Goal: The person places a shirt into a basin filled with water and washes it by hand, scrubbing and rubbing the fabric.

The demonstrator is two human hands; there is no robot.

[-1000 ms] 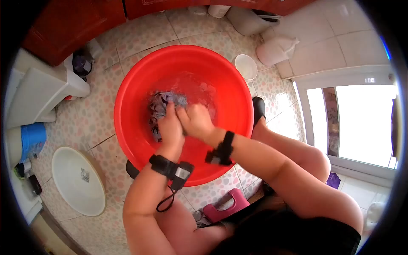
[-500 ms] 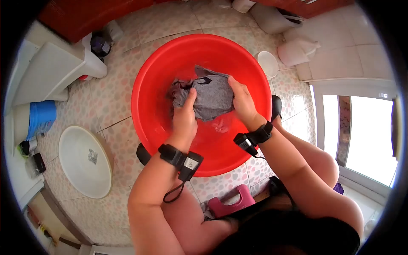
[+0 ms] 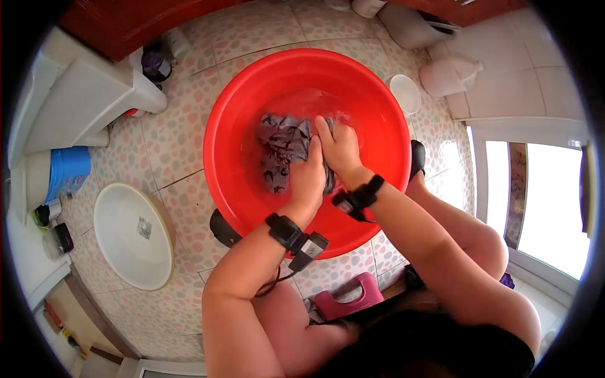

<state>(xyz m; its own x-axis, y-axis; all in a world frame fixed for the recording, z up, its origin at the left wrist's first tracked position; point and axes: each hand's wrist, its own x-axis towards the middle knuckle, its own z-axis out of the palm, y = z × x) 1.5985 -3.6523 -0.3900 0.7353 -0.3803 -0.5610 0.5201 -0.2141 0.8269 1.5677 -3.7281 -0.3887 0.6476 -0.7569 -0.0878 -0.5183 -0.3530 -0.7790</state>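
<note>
A wet grey garment [image 3: 282,142] with dark markings lies bunched in the large red basin [image 3: 214,145], partly in shallow water. My left hand [image 3: 307,177] is closed on the garment's near right part, thumb pointing up. Right beside it, my right hand [image 3: 340,150] grips a fold at the garment's right end. Both hands are close together and nearly touching. The garment's lower folds are hidden under the hands. A black band with a small device sits on each wrist.
A white basin [image 3: 129,236] stands on the tiled floor at left, near a blue container [image 3: 69,170]. A small white bowl [image 3: 404,94] and a whitish jug [image 3: 449,77] are at upper right. A pink stool [image 3: 350,297] is below the red basin.
My right hand has moved in beside my left, and the left has shifted right. The garment, spread between them before, is now folded and bunched, with its patterned part spread to the left.
</note>
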